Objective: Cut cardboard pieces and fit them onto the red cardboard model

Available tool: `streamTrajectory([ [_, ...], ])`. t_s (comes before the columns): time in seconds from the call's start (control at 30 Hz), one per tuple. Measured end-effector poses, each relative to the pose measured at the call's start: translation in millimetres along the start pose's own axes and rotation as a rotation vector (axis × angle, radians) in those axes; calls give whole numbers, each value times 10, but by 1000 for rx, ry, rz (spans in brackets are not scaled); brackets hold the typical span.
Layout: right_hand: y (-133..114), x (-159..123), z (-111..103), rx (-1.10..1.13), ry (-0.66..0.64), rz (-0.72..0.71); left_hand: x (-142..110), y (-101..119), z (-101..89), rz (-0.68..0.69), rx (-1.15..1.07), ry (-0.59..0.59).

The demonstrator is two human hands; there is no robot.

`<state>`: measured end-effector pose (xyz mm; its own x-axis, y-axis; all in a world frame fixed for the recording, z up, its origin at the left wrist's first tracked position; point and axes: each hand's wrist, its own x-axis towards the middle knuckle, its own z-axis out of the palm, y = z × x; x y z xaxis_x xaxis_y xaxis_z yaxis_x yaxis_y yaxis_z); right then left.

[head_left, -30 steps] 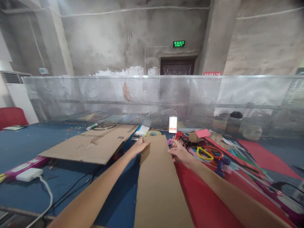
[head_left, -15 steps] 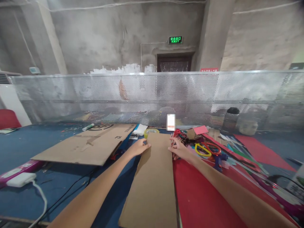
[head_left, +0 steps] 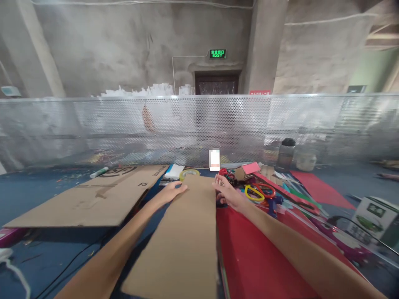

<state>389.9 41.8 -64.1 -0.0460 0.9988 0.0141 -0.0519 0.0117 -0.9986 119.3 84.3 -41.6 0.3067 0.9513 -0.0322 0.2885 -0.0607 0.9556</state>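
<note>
A long plain brown cardboard piece [head_left: 187,236] stretches from the near edge of my view toward the far side of the table. At its far left edge my left hand [head_left: 174,191] is closed, thumb lying along the top face and the other fingers partly hidden below. Across from it, my right hand [head_left: 227,192] is at the far right edge, its fingers bent around the border with the fingertips partly hidden. Just past the far end lies a roll of clear yellowish tape [head_left: 189,173]. Red sheets [head_left: 258,257] lie under my right forearm.
A larger printed cardboard sheet [head_left: 90,199] with a glue stick [head_left: 99,172] behind it is on the left. Scissors with yellow and red handles [head_left: 254,193] lie among craft scraps at right. A dark bottle [head_left: 286,154] stands before the perforated metal screen [head_left: 124,116].
My view has turned right, so the surroundings appear shifted left. Both hands remain at the far edges of the cardboard piece, whose near end looks wider and lies further left in view.
</note>
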Motion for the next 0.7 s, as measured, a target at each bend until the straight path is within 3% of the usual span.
streamTrajectory([
  [0.13,-36,72,-47,223,89,34,-3,36,-92,-40,-153,-245],
  [0.27,-19,175,-167,244,92,12,-28,77,-123,-13,-233,-331],
  [0.5,54,195,-291,12,-183,24,-9,78,-111,43,-240,-244],
  [0.6,42,163,-255,-29,-175,6,7,62,-101,57,-215,-200],
  [0.7,-10,160,-207,112,-52,-47,20,47,-77,76,-173,-127],
])
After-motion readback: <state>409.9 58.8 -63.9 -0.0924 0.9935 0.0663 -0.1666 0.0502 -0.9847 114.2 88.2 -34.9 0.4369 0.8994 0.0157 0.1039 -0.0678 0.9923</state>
